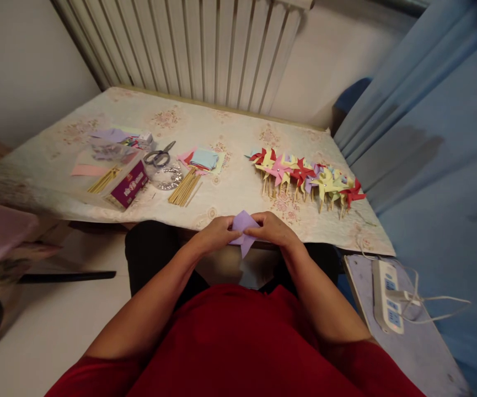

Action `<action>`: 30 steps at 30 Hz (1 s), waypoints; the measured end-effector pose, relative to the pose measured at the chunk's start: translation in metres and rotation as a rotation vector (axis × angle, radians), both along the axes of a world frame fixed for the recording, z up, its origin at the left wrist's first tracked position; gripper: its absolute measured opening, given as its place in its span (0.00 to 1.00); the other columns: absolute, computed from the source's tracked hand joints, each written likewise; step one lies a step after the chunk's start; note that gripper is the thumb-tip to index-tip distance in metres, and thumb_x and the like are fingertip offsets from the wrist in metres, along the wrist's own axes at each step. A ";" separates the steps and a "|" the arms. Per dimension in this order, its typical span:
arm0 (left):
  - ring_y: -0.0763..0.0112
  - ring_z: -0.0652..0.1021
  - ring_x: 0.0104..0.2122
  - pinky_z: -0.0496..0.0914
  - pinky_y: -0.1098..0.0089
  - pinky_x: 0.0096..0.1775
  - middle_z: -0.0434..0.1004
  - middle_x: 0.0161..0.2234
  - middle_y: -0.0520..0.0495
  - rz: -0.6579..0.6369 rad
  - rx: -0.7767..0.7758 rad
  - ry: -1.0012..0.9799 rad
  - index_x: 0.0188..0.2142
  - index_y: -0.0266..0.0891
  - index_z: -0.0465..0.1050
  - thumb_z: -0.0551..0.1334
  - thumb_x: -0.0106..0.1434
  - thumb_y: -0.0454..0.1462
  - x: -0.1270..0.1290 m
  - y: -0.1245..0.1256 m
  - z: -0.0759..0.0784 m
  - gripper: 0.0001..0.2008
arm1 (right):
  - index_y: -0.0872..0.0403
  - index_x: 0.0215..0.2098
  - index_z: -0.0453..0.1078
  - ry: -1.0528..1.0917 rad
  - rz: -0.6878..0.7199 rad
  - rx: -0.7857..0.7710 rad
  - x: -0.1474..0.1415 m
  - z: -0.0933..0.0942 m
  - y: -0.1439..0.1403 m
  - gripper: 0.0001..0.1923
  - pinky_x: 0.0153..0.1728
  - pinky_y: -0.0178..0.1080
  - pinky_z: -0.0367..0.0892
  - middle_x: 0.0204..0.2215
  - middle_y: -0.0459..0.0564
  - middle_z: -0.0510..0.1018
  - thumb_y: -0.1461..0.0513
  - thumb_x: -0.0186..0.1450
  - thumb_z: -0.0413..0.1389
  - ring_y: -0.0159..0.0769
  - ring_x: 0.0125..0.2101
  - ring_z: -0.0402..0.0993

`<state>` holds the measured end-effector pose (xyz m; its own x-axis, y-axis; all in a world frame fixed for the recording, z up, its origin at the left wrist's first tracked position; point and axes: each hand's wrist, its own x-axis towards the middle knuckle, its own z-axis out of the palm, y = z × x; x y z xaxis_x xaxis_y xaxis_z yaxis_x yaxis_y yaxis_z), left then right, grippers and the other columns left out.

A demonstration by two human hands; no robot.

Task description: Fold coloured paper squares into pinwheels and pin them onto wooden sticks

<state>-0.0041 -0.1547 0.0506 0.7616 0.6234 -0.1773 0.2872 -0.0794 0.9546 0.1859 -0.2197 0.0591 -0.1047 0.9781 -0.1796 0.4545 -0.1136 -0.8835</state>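
A piece of purple paper [244, 221], cut and partly folded with pointed corners, is held at the table's front edge. My left hand [218, 232] pinches its left side between thumb and fingers. On the other side, my right hand [274, 228] grips the paper, with the thumb pressed near its middle. One purple point hangs down between the hands. Beyond them to the right lie several finished paper pinwheels [302, 173] on sticks, in red, pink, yellow and purple. Left of centre is a bundle of wooden sticks [183, 187].
Behind the sticks are stacked coloured paper squares [205, 159], scissors [159, 156] and a round dish of small shiny pieces [167, 178]. A purple-sided box [128, 184] holds more sticks. A power strip [387, 298] with cables lies at the lower right. The tablecloth [238, 193] is floral.
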 end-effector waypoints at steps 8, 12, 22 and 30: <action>0.71 0.68 0.22 0.58 0.73 0.25 0.73 0.21 0.51 0.064 -0.095 -0.133 0.23 0.39 0.77 0.66 0.45 0.35 0.005 0.001 0.002 0.03 | 0.56 0.26 0.74 0.012 -0.034 -0.010 -0.007 -0.008 -0.003 0.08 0.23 0.30 0.57 0.19 0.41 0.71 0.59 0.54 0.57 0.28 0.21 0.62; 0.74 0.68 0.21 0.60 0.74 0.25 0.71 0.21 0.52 0.126 -0.234 -0.154 0.24 0.38 0.75 0.69 0.46 0.37 0.004 0.002 -0.003 0.07 | 0.56 0.24 0.71 0.057 -0.113 0.009 -0.009 -0.014 -0.002 0.08 0.21 0.30 0.53 0.18 0.40 0.69 0.58 0.54 0.56 0.27 0.20 0.59; 0.70 0.77 0.31 0.69 0.67 0.39 0.77 0.32 0.47 0.316 -0.616 -0.421 0.37 0.34 0.73 0.72 0.48 0.45 0.007 -0.009 -0.017 0.21 | 0.57 0.30 0.72 0.247 -0.511 0.067 -0.017 -0.036 0.006 0.15 0.25 0.33 0.60 0.22 0.42 0.71 0.54 0.51 0.59 0.30 0.22 0.63; 0.70 0.75 0.29 0.67 0.70 0.36 0.79 0.29 0.48 0.544 -0.497 -0.414 0.36 0.34 0.76 0.69 0.48 0.38 0.025 -0.017 -0.035 0.15 | 0.56 0.29 0.71 0.272 -0.596 0.056 -0.032 -0.043 0.010 0.14 0.24 0.33 0.60 0.21 0.43 0.71 0.54 0.50 0.59 0.31 0.22 0.63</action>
<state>0.0206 -0.1722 0.0160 0.4419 0.8452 -0.3006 -0.2167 0.4258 0.8785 0.1543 -0.2100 0.0161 0.4235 0.8897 -0.1704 0.0873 -0.2273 -0.9699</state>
